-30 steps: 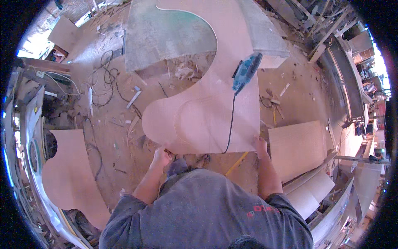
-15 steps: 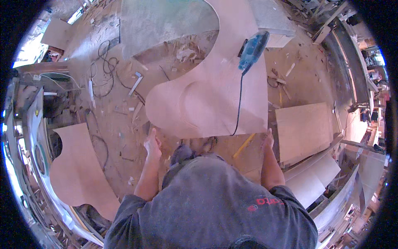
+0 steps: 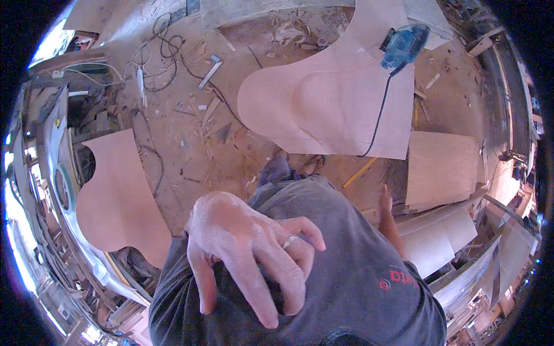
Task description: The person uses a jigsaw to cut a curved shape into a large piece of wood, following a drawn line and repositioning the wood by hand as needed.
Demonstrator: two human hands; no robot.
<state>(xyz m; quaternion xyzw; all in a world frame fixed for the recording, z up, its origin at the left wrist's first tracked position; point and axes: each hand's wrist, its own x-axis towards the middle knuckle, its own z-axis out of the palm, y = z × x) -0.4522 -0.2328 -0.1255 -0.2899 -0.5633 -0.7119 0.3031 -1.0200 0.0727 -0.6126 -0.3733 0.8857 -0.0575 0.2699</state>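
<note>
The biggest thing here is the wide, light brown wood board (image 3: 358,109). It is on the far side of both hands, a bit to the right. Its long way runs from near to far, and the far end goes out of view. The near end is wide, with a round bump poking out to the left and a straight edge facing the person.

Two smaller boards are around it. A flat board (image 3: 441,167) is to the right, near the big one's near right corner. A wavy board (image 3: 124,202) is well apart, over on the left.

A blue power tool (image 3: 407,46) sits on the big board, close to its right side. Its dark cord (image 3: 381,109) hangs across the board to the near edge.

The right hand (image 3: 385,199) looks nearer to the big board. It is low, just short of the near right corner, with the arm reaching away from the body. I see nothing in it, but I can't tell how its fingers are bent.

The left hand (image 3: 248,248) is up high in front of the shirt (image 3: 358,248), back side showing. Its fingers are spread, a little curled, pointing back at the person, and hold nothing. One finger has a ring (image 3: 290,241).
</note>
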